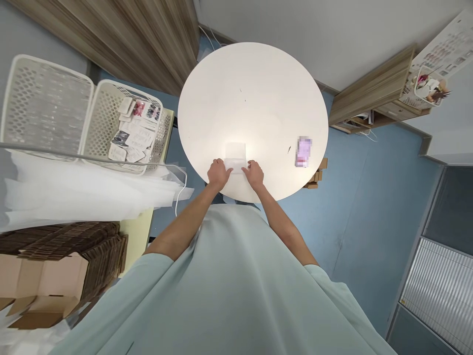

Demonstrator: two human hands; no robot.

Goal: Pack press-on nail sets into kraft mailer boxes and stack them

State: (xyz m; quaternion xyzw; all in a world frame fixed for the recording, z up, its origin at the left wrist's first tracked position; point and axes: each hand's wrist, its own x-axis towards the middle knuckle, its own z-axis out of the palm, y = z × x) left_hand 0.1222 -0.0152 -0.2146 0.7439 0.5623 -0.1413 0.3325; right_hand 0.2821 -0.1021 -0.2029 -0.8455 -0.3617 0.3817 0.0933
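A small white, slightly see-through sheet (235, 151) of thin packing material lies on the round white table (254, 88), near its front edge. Its lower part looks doubled over; whether anything is wrapped inside I cannot tell. My left hand (219, 175) is closed at the left edge of the sheet, thumb pressing on its near part. On the opposite edge my right hand (254, 175) pinches it in the same way, fingers curled.
A blurred purple object (303, 151) lies at the table's right. To the left stand a white basket (104, 113) of printed cards, another basket (11, 106) of clear packages, white sheets (81, 187) and stacked brown cardboard boxes (107, 246). A wooden cabinet (373, 84) is at right.
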